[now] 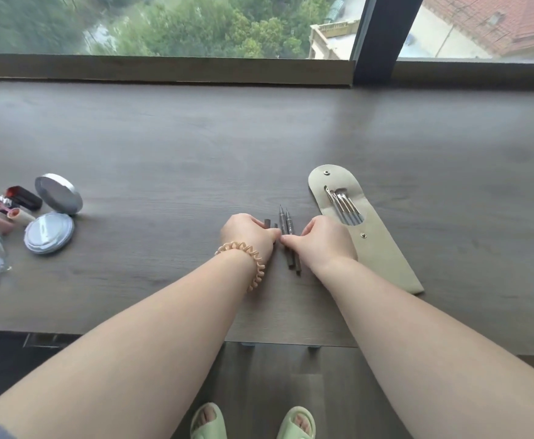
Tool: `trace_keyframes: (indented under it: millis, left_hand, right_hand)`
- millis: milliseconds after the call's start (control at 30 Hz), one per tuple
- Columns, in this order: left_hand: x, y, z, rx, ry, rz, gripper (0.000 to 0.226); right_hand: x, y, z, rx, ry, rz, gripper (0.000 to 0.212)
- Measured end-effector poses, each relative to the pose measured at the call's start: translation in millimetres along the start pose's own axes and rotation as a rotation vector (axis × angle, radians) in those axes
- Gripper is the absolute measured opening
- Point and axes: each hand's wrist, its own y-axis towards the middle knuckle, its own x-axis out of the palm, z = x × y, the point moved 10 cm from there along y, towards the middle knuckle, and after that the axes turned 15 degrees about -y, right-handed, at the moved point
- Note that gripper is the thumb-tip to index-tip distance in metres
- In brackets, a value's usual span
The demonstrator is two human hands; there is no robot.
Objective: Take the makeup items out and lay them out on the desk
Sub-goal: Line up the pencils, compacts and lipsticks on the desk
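Both hands work at a small row of pencils at the centre of the desk.

At the left edge of the frame lie lipsticks, with an open silver compact just right of them. At centre, the left hand, with a coiled hair tie on its wrist, is curled over dark pencil caps, fingers closed on them. Two pencils lie side by side between the hands, tips pointing up the frame. The right hand is curled too, its thumb and fingers pinching the pencils' middle. Right of it, touching the wrist, lies a beige pouch with its flap open and brushes showing inside.
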Motion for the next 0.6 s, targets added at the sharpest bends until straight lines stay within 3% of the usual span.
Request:
trace_keyframes:
  millis: [467, 600]
  left_hand:
    - [-1, -7, -3, 0.039, -0.006, -0.017, 0.027]
    - [-18, -16, -4, 0.086, -0.092, 0.001, 0.022]
  right_hand:
    - [-11, -22, -5, -0.141, -0.01, 0.147, 0.034]
    - [-21, -30, -13, -0.162, 0.009, 0.251, 0.023]
